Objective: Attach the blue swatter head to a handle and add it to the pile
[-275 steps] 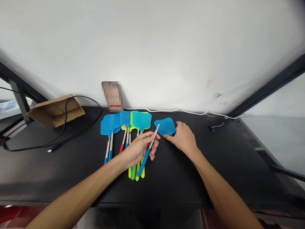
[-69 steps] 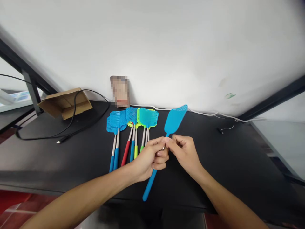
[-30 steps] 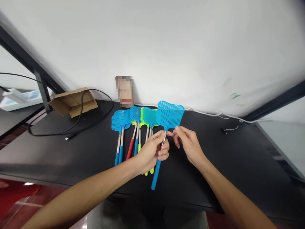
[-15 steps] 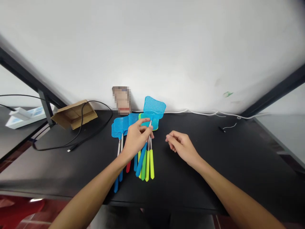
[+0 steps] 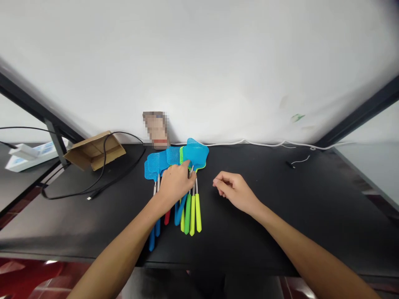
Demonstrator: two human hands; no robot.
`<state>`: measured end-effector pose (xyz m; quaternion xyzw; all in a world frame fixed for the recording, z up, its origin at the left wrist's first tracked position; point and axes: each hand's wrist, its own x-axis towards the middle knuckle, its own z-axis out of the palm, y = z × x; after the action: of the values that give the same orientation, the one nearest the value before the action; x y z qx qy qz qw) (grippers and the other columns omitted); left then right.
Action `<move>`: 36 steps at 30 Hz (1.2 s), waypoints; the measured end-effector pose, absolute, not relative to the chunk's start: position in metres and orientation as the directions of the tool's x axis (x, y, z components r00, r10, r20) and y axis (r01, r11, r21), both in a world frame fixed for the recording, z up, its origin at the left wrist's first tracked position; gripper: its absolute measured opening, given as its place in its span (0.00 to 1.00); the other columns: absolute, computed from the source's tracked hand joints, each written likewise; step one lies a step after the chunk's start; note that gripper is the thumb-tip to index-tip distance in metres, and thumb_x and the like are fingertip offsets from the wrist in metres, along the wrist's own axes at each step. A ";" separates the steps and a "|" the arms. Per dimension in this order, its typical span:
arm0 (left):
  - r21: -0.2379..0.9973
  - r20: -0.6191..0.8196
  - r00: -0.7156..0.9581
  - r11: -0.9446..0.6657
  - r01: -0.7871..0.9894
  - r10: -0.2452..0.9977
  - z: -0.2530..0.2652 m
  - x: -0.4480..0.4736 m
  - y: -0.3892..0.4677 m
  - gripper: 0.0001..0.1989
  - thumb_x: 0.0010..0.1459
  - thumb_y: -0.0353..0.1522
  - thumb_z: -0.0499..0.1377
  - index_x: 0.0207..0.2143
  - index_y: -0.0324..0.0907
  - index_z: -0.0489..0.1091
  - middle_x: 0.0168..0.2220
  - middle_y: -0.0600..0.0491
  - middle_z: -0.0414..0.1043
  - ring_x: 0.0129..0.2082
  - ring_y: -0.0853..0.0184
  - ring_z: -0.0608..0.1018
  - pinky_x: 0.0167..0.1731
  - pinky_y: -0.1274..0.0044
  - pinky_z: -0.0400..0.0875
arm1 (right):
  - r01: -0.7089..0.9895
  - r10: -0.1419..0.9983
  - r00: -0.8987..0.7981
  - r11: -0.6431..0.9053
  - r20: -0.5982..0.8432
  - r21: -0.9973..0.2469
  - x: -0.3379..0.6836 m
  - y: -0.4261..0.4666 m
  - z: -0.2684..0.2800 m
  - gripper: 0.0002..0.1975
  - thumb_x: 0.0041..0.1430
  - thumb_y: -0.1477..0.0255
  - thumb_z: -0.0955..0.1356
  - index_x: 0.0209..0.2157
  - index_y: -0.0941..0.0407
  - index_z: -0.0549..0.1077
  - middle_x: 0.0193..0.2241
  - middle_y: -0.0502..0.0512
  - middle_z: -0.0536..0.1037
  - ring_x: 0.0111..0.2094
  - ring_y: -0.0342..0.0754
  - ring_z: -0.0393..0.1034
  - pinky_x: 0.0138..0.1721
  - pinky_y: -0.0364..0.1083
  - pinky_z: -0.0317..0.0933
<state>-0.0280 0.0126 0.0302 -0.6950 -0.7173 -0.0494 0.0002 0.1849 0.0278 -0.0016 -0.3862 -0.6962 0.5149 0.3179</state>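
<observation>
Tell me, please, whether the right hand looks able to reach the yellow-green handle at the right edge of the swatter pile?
Probably yes: the right hand hovers just beside the yellow-green handle, with only bare black table between them.

**Black desk against a bare white wall**

A plain white wall [image 5: 199,62] filled the upper view, lit evenly, with a small green mark at right. Below it ran a black tabletop [image 5: 296,207]. A white cable [image 5: 249,143] lay along the back edge. At left sat an open cardboard box [image 5: 93,150], a black cable [image 5: 102,182] looping past it. Dark frame bars [image 5: 358,120] slanted at both sides. Red floor [image 5: 18,270] showed beneath.
</observation>
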 end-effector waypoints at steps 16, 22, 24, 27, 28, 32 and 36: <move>-0.060 0.107 -0.064 0.071 0.996 0.992 0.027 -0.033 0.013 0.22 0.63 0.31 0.50 0.59 0.39 0.63 0.30 0.46 0.78 0.33 0.49 0.82 0.31 0.70 0.68 | 0.252 0.835 -0.549 0.206 0.035 -0.946 0.186 0.027 -0.003 0.11 0.68 0.67 0.65 0.31 0.54 0.73 0.23 0.48 0.73 0.26 0.45 0.68 0.30 0.44 0.61; -0.143 0.080 -0.060 0.071 0.987 0.995 0.029 -0.037 0.014 0.19 0.64 0.26 0.47 0.53 0.41 0.69 0.30 0.45 0.78 0.33 0.51 0.82 0.31 0.71 0.66 | 0.260 0.826 -0.563 0.226 0.043 -0.939 0.186 0.026 -0.002 0.10 0.67 0.68 0.65 0.32 0.54 0.73 0.24 0.49 0.74 0.27 0.45 0.69 0.30 0.44 0.61; -0.107 0.091 -0.049 0.058 0.993 0.995 0.030 -0.035 0.014 0.16 0.65 0.28 0.47 0.49 0.42 0.70 0.30 0.47 0.77 0.33 0.53 0.82 0.31 0.71 0.66 | 0.263 0.823 -0.567 0.235 0.047 -0.936 0.186 0.026 -0.002 0.10 0.67 0.68 0.65 0.31 0.54 0.73 0.24 0.48 0.74 0.26 0.45 0.69 0.30 0.44 0.60; -0.049 0.116 -0.018 0.024 0.998 0.993 0.031 -0.029 0.011 0.13 0.67 0.38 0.50 0.45 0.43 0.71 0.29 0.47 0.77 0.34 0.52 0.82 0.32 0.71 0.67 | 0.272 0.820 -0.570 0.250 0.053 -0.929 0.185 0.026 -0.002 0.10 0.67 0.69 0.65 0.31 0.54 0.72 0.24 0.48 0.74 0.26 0.44 0.69 0.30 0.44 0.60; -0.045 0.115 -0.006 0.011 0.999 0.993 0.031 -0.027 0.009 0.15 0.67 0.41 0.51 0.44 0.43 0.71 0.29 0.47 0.77 0.35 0.51 0.82 0.32 0.70 0.67 | 0.276 0.819 -0.572 0.256 0.056 -0.927 0.185 0.026 -0.002 0.10 0.68 0.69 0.65 0.31 0.54 0.72 0.24 0.48 0.74 0.26 0.44 0.69 0.30 0.44 0.60; -0.062 0.054 0.029 -0.026 0.998 0.998 0.030 -0.020 0.006 0.18 0.65 0.47 0.55 0.45 0.43 0.72 0.31 0.44 0.78 0.37 0.46 0.82 0.34 0.67 0.69 | 0.289 0.819 -0.571 0.270 0.061 -0.918 0.186 0.025 -0.001 0.10 0.67 0.68 0.65 0.32 0.54 0.72 0.23 0.47 0.74 0.25 0.44 0.68 0.29 0.44 0.59; -0.052 0.018 0.028 -0.027 0.998 0.999 0.031 -0.019 0.006 0.14 0.66 0.40 0.52 0.47 0.43 0.72 0.32 0.45 0.78 0.37 0.48 0.81 0.35 0.67 0.69 | 0.295 0.816 -0.576 0.269 0.054 -0.917 0.186 0.025 0.001 0.09 0.67 0.69 0.65 0.32 0.54 0.73 0.23 0.48 0.74 0.25 0.43 0.67 0.29 0.43 0.59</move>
<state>-0.0192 0.0059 0.0311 -0.7166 -0.6970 0.0119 0.0249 0.1858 0.0248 0.0006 -0.3711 -0.7485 0.4772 0.2728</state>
